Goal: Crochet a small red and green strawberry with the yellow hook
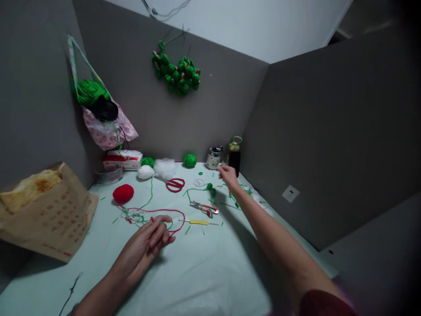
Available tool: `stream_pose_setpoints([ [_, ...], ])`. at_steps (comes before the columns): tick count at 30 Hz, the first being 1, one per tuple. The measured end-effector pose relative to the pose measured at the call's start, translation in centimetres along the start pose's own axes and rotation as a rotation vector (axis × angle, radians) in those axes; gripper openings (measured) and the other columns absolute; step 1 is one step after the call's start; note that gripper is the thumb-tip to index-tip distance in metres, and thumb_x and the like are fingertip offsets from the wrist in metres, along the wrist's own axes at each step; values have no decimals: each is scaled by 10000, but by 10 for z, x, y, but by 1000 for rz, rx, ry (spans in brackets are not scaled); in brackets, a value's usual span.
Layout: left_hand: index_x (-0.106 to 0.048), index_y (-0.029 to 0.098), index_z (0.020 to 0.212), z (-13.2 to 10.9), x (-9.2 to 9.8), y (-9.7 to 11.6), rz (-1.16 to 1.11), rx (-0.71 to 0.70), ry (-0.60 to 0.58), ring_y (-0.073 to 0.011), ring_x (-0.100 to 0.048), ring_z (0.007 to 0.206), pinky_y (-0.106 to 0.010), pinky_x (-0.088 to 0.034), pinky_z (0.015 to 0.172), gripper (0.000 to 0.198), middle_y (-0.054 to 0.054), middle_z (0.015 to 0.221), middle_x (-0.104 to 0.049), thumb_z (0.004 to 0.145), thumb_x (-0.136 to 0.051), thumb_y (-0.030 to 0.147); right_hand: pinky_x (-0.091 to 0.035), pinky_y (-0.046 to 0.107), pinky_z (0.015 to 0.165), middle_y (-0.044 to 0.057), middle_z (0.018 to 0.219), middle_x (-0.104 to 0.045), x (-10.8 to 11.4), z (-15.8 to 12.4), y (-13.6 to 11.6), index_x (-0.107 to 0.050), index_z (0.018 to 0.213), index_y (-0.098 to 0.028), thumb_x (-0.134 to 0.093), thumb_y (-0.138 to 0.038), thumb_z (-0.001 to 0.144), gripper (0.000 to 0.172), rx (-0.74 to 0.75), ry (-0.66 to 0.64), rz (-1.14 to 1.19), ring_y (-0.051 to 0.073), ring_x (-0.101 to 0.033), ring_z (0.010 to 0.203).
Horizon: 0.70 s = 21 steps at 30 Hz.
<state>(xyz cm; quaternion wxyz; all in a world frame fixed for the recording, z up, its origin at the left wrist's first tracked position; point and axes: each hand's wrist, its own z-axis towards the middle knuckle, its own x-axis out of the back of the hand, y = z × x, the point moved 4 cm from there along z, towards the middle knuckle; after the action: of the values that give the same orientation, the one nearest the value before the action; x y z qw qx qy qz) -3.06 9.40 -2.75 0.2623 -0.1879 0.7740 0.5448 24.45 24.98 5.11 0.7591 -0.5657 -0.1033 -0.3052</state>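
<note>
My left hand [149,239] hovers low over the table's near middle, fingers loosely curled. A strand of red yarn [184,215] loops round into these fingers and shows on the index finger. My right hand [227,174] reaches to the back, fingertips pinched together before a patterned jar [212,159] and a dark glass bottle [234,157]; whatever they hold is too small to make out. Between the hands lie a yellow-handled crochet hook [199,222], small orange-handled scissors [207,207] and little green crocheted pieces [211,188].
Red-handled scissors [175,185], a red yarn ball [123,193], a white yarn ball [145,171], a green yarn ball [190,160] and white stuffing [165,168] sit farther back. At left stands a paper bag [62,219] with bread. Grey partitions [296,131] enclose the table.
</note>
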Motion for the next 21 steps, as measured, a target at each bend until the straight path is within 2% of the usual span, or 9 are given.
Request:
stream_pose_setpoints([
  [1,-742,82,917,0,-1,1,-3,-31,-14,-108,-525,550,-275,-633,762,234,68,477,-375,1016,-547,166,-595,454,911,101,1289,-648,-15,-18,-5,-608,1287,-173,-643,-366,977,367,5,-111,36,241,-676,1089],
  [3,-746,86,895,-1,-1,3,-11,-60,-18,-114,-550,570,-266,-625,783,223,62,480,-398,1003,-581,189,-588,344,755,55,958,-722,-45,-63,-19,-710,1081,-147,-600,-424,991,311,35,-305,110,178,-689,820],
  [5,-753,93,905,-1,0,4,-19,-80,-13,-125,-578,602,-274,-618,820,204,58,484,-420,988,-615,219,-520,273,667,5,708,-673,-64,-110,-34,-757,916,-161,-618,-443,964,318,80,-433,188,137,-620,666],
  [8,-759,107,911,-2,2,4,-29,-112,-10,-123,-583,616,-270,-605,846,179,65,487,-426,949,-681,264,-469,251,630,1,758,-687,-71,-156,-50,-758,1040,-187,-626,-404,948,270,117,-494,285,119,-579,642],
  [10,-759,112,899,-1,3,5,-36,-132,-5,-121,-590,630,-245,-598,822,176,64,497,-443,917,-725,284,-453,250,612,8,793,-698,-71,-167,-53,-747,1105,-190,-646,-396,933,287,125,-519,322,119,-569,637],
  [13,-760,117,888,0,4,4,-47,-154,2,-126,-615,668,-215,-586,783,195,55,518,-474,887,-759,312,-456,264,645,33,851,-716,-72,-167,-51,-755,1114,-201,-717,-392,884,301,198,-540,351,142,-597,697],
  [16,-764,116,887,1,5,2,-49,-150,6,-131,-640,698,-211,-580,784,205,48,538,-498,870,-778,320,-451,292,698,48,827,-714,-76,-163,-46,-792,955,-209,-747,-374,856,197,263,-521,348,157,-590,709],
  [18,-768,113,883,2,6,0,-42,-137,11,-134,-651,704,-220,-581,792,213,46,543,-508,859,-789,323,-448,305,726,50,798,-714,-77,-163,-45,-788,839,-214,-748,-367,852,159,256,-528,360,160,-582,706],
  [21,-776,121,888,2,5,-1,-21,-134,8,-142,-662,719,-247,-582,826,217,39,554,-537,853,-792,334,-448,301,726,39,775,-697,-74,-162,-46,-764,789,-219,-767,-375,834,163,208,-526,417,159,-571,716],
])
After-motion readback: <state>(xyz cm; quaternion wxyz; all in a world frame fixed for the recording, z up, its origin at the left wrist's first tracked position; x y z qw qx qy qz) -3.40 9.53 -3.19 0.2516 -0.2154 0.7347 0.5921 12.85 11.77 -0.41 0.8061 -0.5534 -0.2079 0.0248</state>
